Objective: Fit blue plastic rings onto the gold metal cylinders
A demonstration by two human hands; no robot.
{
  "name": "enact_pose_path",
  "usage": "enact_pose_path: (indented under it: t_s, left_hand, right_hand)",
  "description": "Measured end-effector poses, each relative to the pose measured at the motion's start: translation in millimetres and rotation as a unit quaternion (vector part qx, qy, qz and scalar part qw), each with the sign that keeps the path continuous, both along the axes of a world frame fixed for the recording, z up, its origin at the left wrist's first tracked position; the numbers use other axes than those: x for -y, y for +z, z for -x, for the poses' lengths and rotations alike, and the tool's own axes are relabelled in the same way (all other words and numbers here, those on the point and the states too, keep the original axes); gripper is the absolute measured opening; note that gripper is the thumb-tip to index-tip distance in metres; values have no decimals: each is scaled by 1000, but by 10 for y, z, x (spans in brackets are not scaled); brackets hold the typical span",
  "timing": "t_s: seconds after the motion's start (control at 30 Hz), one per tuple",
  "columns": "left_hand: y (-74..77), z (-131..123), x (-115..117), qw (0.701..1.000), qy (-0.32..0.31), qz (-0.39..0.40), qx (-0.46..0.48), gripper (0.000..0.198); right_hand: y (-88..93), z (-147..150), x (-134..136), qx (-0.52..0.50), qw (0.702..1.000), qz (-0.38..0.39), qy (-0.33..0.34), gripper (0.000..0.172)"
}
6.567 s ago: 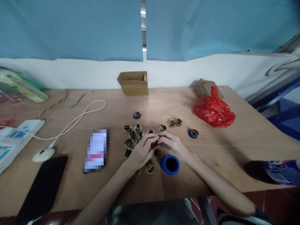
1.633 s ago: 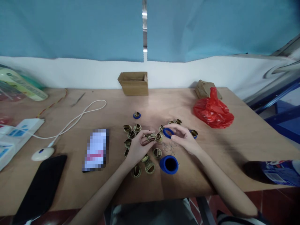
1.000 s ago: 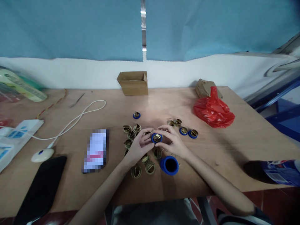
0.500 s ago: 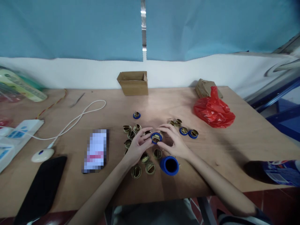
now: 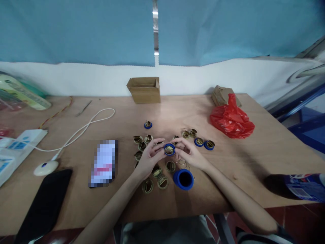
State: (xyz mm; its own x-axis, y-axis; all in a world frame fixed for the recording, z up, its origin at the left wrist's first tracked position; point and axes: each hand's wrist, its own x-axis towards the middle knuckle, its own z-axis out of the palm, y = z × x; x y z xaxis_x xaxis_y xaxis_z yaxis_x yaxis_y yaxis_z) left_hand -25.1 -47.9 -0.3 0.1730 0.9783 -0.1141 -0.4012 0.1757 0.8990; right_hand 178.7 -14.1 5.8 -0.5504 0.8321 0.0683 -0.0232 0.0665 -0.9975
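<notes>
Between my hands is a round brass-coloured piece with a blue ring around it (image 5: 169, 149), its crossbar facing up. My left hand (image 5: 151, 156) pinches its left edge between thumb and fingers. My right hand (image 5: 189, 153) closes on the right edge with its fingertips. Several similar brass pieces without blue rings (image 5: 163, 182) lie around and below the left hand. Just below the right hand are thin metal hoops (image 5: 183, 164) and a hollow blue tube-like piece (image 5: 183, 179) with a dark opening. Beyond the right hand lie two blue-ringed pieces (image 5: 209, 145).
An open cardboard box (image 5: 144, 90) stands at the back. A red plastic bag (image 5: 232, 118) and a brown package (image 5: 223, 95) are back right; a bottle (image 5: 297, 186) lies right. On the left are a lit phone (image 5: 103, 163), a black phone (image 5: 45, 203), a white cable (image 5: 83, 127) and a power strip (image 5: 22, 144).
My right hand's fingers have drawn together at the blue-ringed piece and shifted slightly, uncovering the thin hoops below. The piece has turned a little; my left hand stays almost in place.
</notes>
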Motion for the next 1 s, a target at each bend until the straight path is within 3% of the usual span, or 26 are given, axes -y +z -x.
enact_pose_path:
  t_s: [0.43,0.73,1.0]
  left_hand:
    - [29,-29,-10,998,10,-18,-66,35]
    - [-5,-54,-25,995,51,-43,-77,33]
    - [-16,-62,-27,995,59,-33,-79,32]
  right_hand:
    - [7,-1,15,42,997,-54,-18,21]
    - [-33,-3,16,36,999,-39,-7,14]
    - [-30,-12,5,9,1000,-3,14,22]
